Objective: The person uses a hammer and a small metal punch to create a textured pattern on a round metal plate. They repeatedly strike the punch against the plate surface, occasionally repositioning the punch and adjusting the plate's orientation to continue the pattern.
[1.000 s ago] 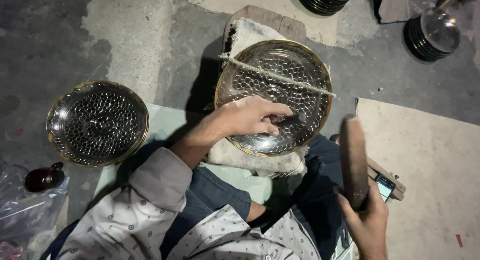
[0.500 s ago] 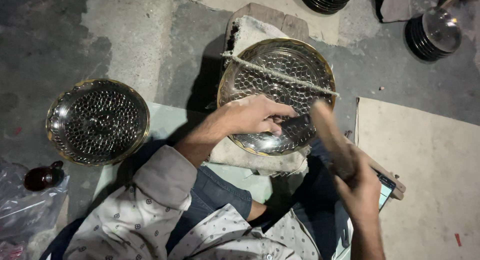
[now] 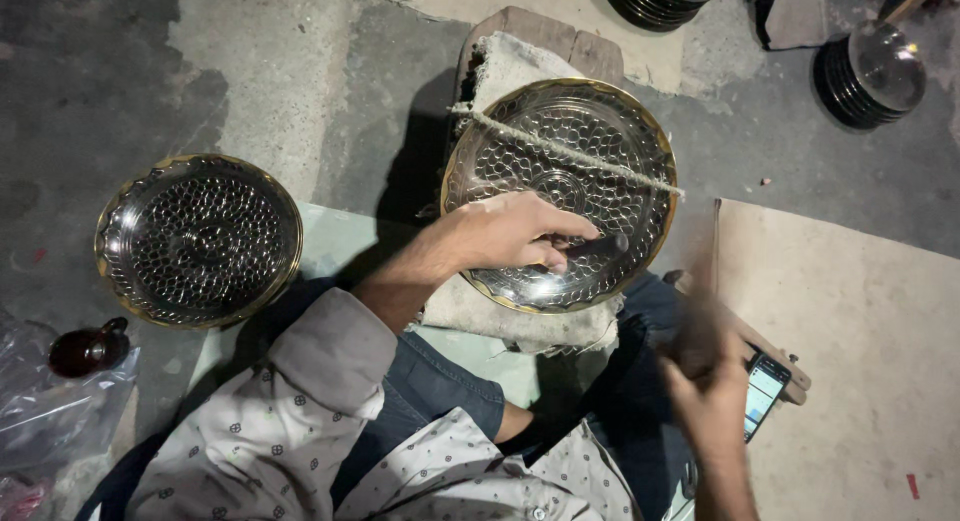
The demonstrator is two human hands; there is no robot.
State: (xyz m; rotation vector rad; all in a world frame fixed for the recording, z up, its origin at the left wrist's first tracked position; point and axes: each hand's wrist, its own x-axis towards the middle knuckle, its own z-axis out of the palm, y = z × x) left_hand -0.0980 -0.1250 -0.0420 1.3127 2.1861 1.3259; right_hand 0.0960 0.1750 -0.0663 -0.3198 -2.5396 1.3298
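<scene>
On a rough concrete floor (image 3: 250, 71), frame centre, the left hand (image 3: 510, 231) pins a punch (image 3: 590, 249) to the half-dimpled tray (image 3: 560, 191); the blurred right hand (image 3: 710, 391) grips a mallet (image 3: 700, 331). A finished-looking tray (image 3: 198, 239) lies left.

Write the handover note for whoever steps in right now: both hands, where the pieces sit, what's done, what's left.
Left hand: holds a dark punch-like tool against the gold-rimmed dish on the cloth pad.
Right hand: motion-blurred beside the lap, gripping a blurred mallet-like block.
String lies across the dish.
Done: dimple pattern covers most of the dish.
Left: cannot tell. A second patterned dish sits on the floor, more stacks beyond.
</scene>
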